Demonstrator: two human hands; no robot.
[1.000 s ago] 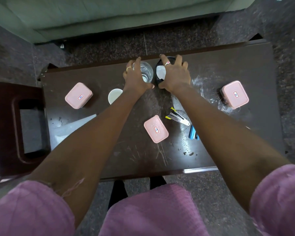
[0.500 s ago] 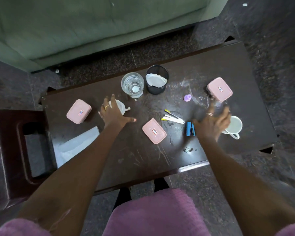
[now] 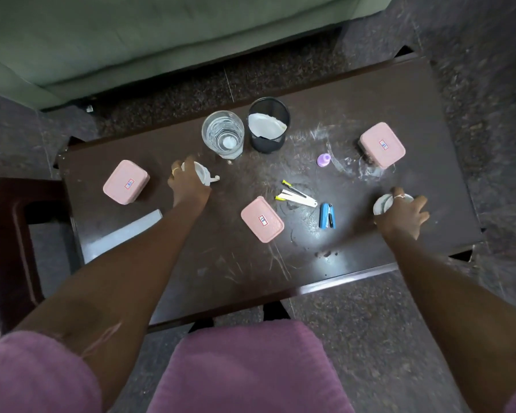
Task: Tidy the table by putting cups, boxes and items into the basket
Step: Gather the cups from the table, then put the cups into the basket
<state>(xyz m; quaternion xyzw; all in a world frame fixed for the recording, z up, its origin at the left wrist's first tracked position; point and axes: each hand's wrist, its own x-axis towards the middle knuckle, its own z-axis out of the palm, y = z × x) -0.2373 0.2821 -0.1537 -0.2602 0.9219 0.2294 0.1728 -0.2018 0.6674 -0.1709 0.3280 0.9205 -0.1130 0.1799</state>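
Dark scratched tabletop point(image 3: 209, 263), green sofa behind, granite floor around. Dark wooden chair at far left, partly out of frame.

Left hand point(image 3: 188, 186) closed over left cup point(image 3: 201, 174), white, handle poking right toward the centre. Right hand point(image 3: 402, 216) clamped over right cup point(image 3: 383, 204), white, rim showing at the hand's left; handle hidden. Both cups apparently still down on the tabletop, though cannot tell for certain.

Basket point(image 3: 268, 125): black mesh cylinder at the far edge, centre, white paper inside, glass point(image 3: 223, 134) just beside it on its left. Lies ahead and to the right of the left hand, ahead and well left of the right hand. Left hand clearly nearer, so probably left cup goes in first; glass sits near that path, risk of a knock.

Still out: three pink boxes, left point(image 3: 125, 181), centre point(image 3: 262, 219), far right point(image 3: 382, 145); white stapler point(image 3: 298, 198); blue stapler point(image 3: 327, 216); small purple cap point(image 3: 323, 160). White sheet point(image 3: 122, 234) at the near left edge.

Basket looks narrow; doubtful boxes fit flat.
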